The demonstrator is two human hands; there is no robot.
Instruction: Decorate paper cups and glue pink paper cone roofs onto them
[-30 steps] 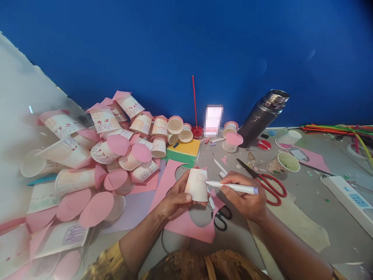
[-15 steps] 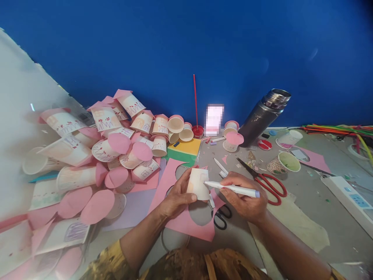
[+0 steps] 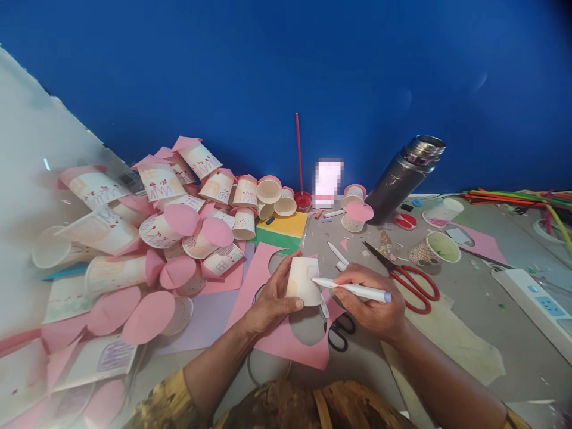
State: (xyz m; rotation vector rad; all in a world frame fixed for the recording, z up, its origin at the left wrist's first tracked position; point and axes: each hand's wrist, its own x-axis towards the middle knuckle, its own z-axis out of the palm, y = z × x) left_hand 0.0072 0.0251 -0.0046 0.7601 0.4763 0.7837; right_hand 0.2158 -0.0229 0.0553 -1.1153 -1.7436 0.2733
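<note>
My left hand (image 3: 276,298) grips a white paper cup (image 3: 304,289) turned bottom up, thumb on its lower side and fingers behind it. A faint square outline and a pale orange patch show on the cup. In my right hand (image 3: 373,307) is a white marker (image 3: 355,289) with a purple end, held like a pen. Its tip meets the cup at the faint square. Below both hands lies pink paper (image 3: 286,348) with round holes cut out. Black-handled scissors (image 3: 339,333) are partly under that paper.
Many decorated cups with pink paper tops (image 3: 170,226) are heaped on the left. Red-handled scissors (image 3: 415,286), a dark open flask (image 3: 404,179), a patterned cup (image 3: 435,249) and a power strip (image 3: 536,298) stand or lie to the right. A phone (image 3: 328,185) leans at the back wall.
The marker and my right hand have shifted slightly left along the cup. My left hand keeps its hold on the cup, almost unmoved.
</note>
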